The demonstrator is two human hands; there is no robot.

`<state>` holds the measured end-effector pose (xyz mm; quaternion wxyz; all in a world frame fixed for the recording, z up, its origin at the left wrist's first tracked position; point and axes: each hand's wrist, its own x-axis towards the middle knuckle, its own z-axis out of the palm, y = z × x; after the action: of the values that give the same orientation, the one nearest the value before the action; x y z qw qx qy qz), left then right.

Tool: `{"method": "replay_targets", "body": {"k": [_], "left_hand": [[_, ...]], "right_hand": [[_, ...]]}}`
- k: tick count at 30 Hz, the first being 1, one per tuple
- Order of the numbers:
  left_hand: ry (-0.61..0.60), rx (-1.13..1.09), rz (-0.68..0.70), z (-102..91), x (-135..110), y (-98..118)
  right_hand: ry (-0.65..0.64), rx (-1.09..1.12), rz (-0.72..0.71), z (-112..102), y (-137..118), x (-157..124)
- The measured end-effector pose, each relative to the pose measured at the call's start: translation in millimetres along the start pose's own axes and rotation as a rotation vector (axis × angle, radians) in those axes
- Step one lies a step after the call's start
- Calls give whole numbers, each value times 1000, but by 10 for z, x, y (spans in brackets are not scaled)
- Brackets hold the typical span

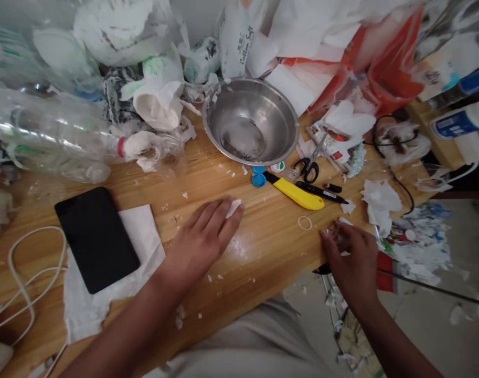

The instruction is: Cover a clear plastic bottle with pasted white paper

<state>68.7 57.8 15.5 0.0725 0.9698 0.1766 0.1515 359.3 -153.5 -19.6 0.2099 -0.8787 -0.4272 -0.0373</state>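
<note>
My left hand (203, 239) lies on the wooden table (263, 252), fingers stretched forward and pressed on a small white paper scrap (234, 207). White dust and crumbs are scattered just right of it. My right hand (351, 257) rests at the table's front edge, its fingers curled around small white scraps (343, 223). A white rubber ring (304, 222) lies just left of that hand.
A steel bowl (250, 122) sits at the back centre. A yellow utility knife (296, 193), blue cap (258, 178), scissors (310, 167) and black pen (321, 192) lie in front of it. A black tablet (95, 236) on white paper, a white cable (22, 283), plastic bottles and bags crowd the left and back.
</note>
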Motion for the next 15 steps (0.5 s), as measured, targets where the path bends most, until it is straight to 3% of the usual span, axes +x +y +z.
{"method": "replay_targets", "body": {"k": [4,10,15], "left_hand": [[-20,-339,-193,-67,-138,95],[110,-1195,-834,-7,-242,256],[252,-1740,-1247,-110,-165,217]], "right_hand": [[-46,39,-3,-25,-111,-32],[-65,28,-55,-21,-141,-18],[-210,-120,-264,12,32,-30]]}}
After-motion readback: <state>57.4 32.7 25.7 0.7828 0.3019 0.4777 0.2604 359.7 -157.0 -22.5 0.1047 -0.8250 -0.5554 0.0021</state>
